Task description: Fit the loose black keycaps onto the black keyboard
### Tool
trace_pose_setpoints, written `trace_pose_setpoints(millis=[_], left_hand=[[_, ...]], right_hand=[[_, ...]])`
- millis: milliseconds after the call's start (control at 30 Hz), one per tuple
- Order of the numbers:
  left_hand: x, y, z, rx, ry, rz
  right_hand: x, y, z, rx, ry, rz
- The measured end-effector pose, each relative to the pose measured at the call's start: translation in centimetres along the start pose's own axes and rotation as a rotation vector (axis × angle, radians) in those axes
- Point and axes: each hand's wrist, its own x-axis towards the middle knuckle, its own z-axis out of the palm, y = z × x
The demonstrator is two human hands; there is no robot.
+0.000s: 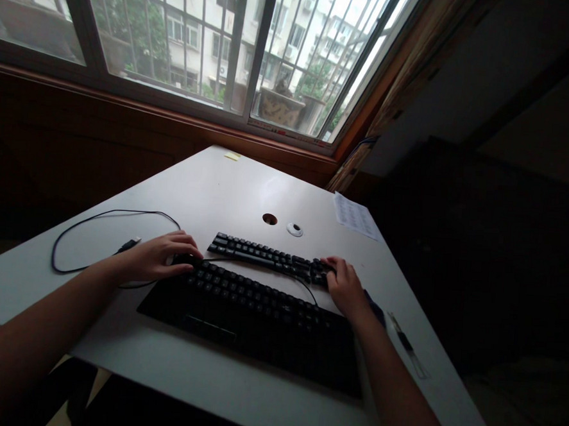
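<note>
A wide black keyboard with a broad front rest lies at an angle on the white table. Just behind it is a narrower black keyboard. My left hand curls its thumb and fingers round a black part by the wide keyboard's back left corner, mostly hidden by the fingers. My right hand has its fingers closed at the right end of the narrower keyboard, the fingertips partly hidden. A thin black cable loops on the left, and its plug lies near my left wrist.
Behind the keyboards are a round cable hole and a white round cap. Printed paper lies at the far right edge, a pen nearer on the right. Yellow notes sit at the back, below a barred window.
</note>
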Motion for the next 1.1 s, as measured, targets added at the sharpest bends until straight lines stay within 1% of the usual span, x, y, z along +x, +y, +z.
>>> trace_pose_setpoints(millis=[233,533,700,900,1100], left_hand=[[-0.1,0.3,-0.1,0.009,-0.009,-0.006],[0.0,0.7,-0.2,-0.009,0.007,-0.014],[0.0,0.8,-0.2,-0.007,0.012,-0.010],[0.0,0.6,-0.1,0.004,0.004,0.010],[0.1,0.7,-0.1,-0.002,0.004,0.012]], right_hand=[[0.4,-0.2,0.5,-0.028,-0.044,-0.004],[1.3,-0.2,1.3,0.015,-0.065,0.027],[2.0,0.4,1.3,0.042,-0.055,0.040],[3.5,1.6,0.8,0.023,-0.028,0.042],[5.1,2.2,1.0,-0.001,-0.079,0.055]])
